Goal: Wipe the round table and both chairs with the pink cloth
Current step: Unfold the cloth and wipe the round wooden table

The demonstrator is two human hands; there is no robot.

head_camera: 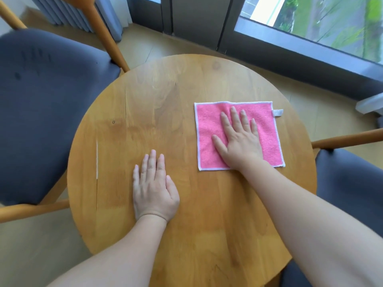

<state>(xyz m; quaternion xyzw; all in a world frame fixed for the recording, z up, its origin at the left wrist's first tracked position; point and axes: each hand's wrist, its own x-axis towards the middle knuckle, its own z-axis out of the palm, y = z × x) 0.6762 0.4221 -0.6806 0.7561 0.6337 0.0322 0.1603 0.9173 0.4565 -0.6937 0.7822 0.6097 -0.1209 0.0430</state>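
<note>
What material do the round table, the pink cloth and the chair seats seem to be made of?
Round table: wood with a smooth, slightly glossy finish; grain and plank seams show.
Pink cloth: probably terry or microfibre; fuzzy pile, white stitched edge.
Dark grey chair seats: matte woven fabric, apparently padded, on light wooden frames.

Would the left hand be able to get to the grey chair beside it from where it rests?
Probably yes. The left hand lies flat on the round table, and the grey chair stands just past the table's left edge with nothing between them.
</note>
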